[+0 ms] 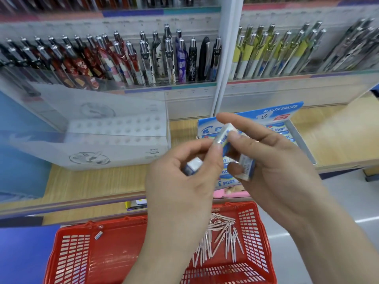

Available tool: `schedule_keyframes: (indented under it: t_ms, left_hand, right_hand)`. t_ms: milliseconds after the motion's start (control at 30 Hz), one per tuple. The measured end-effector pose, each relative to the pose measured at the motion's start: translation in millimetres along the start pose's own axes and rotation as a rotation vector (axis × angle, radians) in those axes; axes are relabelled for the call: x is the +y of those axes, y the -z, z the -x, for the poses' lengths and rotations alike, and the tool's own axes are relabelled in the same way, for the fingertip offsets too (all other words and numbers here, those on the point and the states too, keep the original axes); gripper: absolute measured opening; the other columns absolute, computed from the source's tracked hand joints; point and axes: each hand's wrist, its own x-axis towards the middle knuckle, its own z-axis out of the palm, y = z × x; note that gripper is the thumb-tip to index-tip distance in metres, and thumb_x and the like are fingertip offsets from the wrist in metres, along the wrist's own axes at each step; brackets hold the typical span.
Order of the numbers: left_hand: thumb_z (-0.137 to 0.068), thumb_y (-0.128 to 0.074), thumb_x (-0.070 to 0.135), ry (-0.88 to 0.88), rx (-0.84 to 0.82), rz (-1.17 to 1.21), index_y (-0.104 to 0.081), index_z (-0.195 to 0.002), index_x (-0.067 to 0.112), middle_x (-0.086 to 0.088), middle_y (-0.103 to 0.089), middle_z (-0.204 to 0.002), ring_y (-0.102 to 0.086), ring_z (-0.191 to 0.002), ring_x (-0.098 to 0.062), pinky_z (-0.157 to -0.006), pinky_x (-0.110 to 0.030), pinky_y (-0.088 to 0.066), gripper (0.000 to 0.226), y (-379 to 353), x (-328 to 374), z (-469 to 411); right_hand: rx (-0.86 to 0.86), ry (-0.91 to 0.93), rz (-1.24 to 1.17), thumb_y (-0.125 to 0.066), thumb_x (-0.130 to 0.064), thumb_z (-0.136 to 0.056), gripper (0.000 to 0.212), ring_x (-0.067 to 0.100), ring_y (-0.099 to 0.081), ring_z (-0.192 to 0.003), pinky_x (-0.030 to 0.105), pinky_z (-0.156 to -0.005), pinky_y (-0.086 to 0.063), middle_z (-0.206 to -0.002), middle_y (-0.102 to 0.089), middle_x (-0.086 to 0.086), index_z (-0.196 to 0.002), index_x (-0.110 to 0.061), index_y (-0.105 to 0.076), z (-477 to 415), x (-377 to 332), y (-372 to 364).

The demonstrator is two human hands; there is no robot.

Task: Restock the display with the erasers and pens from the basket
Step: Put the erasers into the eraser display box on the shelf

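My right hand (272, 160) pinches a white-and-blue eraser (224, 134) between thumb and forefinger and tucks a second eraser (247, 168) under its lower fingers. My left hand (180, 181) is closed on another eraser (192, 166) and touches the pinched one with its fingertips. Both hands hover over the blue eraser display box (274, 114), partly filled with packaged erasers. Below stands the red basket (73, 253); it holds several pale pink pens (221, 236) and one loose eraser (98, 235).
A clear pen holder with round holes (117, 132) sits on the wooden shelf (102, 181) to the left. Rows of upright pens (143, 58) fill the rack behind. A white divider post (225, 58) splits the rack.
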Motion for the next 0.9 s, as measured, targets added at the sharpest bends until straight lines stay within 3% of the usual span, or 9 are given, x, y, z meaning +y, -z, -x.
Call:
schedule_keyframes:
  t_ms: [133, 233, 333, 433, 500, 600, 700, 833, 900]
  left_hand:
    - [-0.079, -0.069, 0.023, 0.153, -0.058, 0.172, -0.074, -0.084, 0.019, 0.000, -0.071, -0.071, -0.047, -0.037, 0.001, -0.042, -0.007, -0.035, 0.008, 1, -1, -1]
    - [-0.076, -0.067, 0.028, 0.194, -0.111, 0.152, -0.071, -0.093, 0.024, -0.006, -0.066, -0.077, -0.042, -0.034, 0.001, -0.039, -0.005, -0.031, 0.018, 8, -3, -3]
    - [-0.083, -0.062, 0.026, 0.140, -0.269, 0.073, -0.067, -0.107, 0.038, 0.006, -0.063, -0.074, -0.039, -0.036, 0.001, -0.041, -0.006, -0.031, 0.028, 18, -2, -6]
    - [-0.079, -0.066, 0.029, 0.105, -0.371, -0.004, -0.071, -0.105, 0.036, 0.011, -0.067, -0.067, -0.060, -0.054, -0.004, -0.055, -0.014, -0.049, 0.027, 25, -4, -12]
    - [-0.074, -0.072, 0.027, 0.088, -0.314, -0.009, -0.074, -0.096, 0.029, 0.001, -0.073, -0.077, -0.070, -0.070, -0.015, -0.065, -0.027, -0.057, 0.022, 24, -8, -16]
    - [-0.075, -0.074, 0.018, 0.080, -0.200, -0.026, -0.075, -0.091, 0.023, 0.007, -0.073, -0.075, -0.067, -0.065, 0.000, -0.056, -0.011, -0.049, 0.016, 17, -16, -19]
    - [-0.077, -0.074, 0.025, 0.038, -0.146, -0.192, -0.073, -0.095, 0.031, 0.012, -0.068, -0.074, -0.060, -0.060, 0.004, -0.054, -0.007, -0.043, 0.019, 10, -27, -19]
    - [-0.078, -0.074, 0.028, -0.010, -0.076, -0.364, -0.063, -0.098, 0.039, 0.013, -0.062, -0.073, -0.055, -0.063, 0.003, -0.056, -0.009, -0.042, 0.025, 6, -40, -21]
    - [-0.078, -0.074, 0.027, -0.027, -0.071, -0.409, -0.062, -0.100, 0.038, 0.011, -0.063, -0.075, -0.061, -0.068, -0.004, -0.065, -0.026, -0.052, 0.027, 3, -45, -22]
  right_hand:
    - [0.083, 0.030, 0.159, -0.071, -0.019, -0.064, 0.035, 0.014, -0.061, -0.073, 0.018, -0.046, -0.039, -0.087, -0.072, 0.010, -0.098, -0.013, -0.070, -1, 6, 4]
    - [0.014, 0.050, 0.281, -0.067, -0.014, -0.077, 0.025, 0.013, -0.060, -0.069, 0.018, -0.044, -0.038, -0.082, -0.070, 0.008, -0.101, -0.014, -0.071, 1, 0, 9]
    - [-0.129, 0.043, 0.445, -0.067, -0.014, -0.079, 0.030, 0.012, -0.062, -0.060, 0.020, -0.042, -0.036, -0.074, -0.067, 0.004, -0.108, -0.021, -0.071, 2, -10, 14]
    - [-0.164, 0.003, 0.454, -0.073, -0.021, -0.067, 0.037, 0.011, -0.057, -0.052, 0.018, -0.039, -0.032, -0.072, -0.068, 0.007, -0.104, -0.020, -0.071, -1, -17, 18]
    - [-0.135, 0.000, 0.485, -0.074, -0.024, -0.065, 0.033, 0.008, -0.048, -0.046, 0.017, -0.040, -0.033, -0.068, -0.066, 0.004, -0.098, -0.019, -0.072, -3, -19, 22]
    - [-0.097, 0.096, 0.718, -0.079, -0.018, -0.067, 0.025, 0.010, -0.051, -0.054, 0.026, -0.047, -0.046, -0.072, -0.065, -0.002, -0.090, -0.020, -0.072, -8, -17, 25]
    - [0.023, 0.233, 1.031, -0.081, -0.017, -0.070, 0.021, 0.011, -0.059, -0.068, 0.032, -0.068, -0.054, -0.074, -0.062, -0.005, -0.088, -0.024, -0.073, -18, -7, 29]
    - [0.123, 0.326, 1.319, -0.080, -0.018, -0.073, 0.027, 0.003, -0.057, -0.069, 0.007, -0.068, -0.041, -0.074, -0.056, -0.017, -0.098, -0.023, -0.074, -29, 4, 29]
    - [0.143, 0.355, 1.357, -0.080, -0.018, -0.073, 0.024, 0.005, -0.057, -0.066, 0.005, -0.066, -0.038, -0.072, -0.058, -0.016, -0.094, -0.025, -0.072, -30, 8, 27]
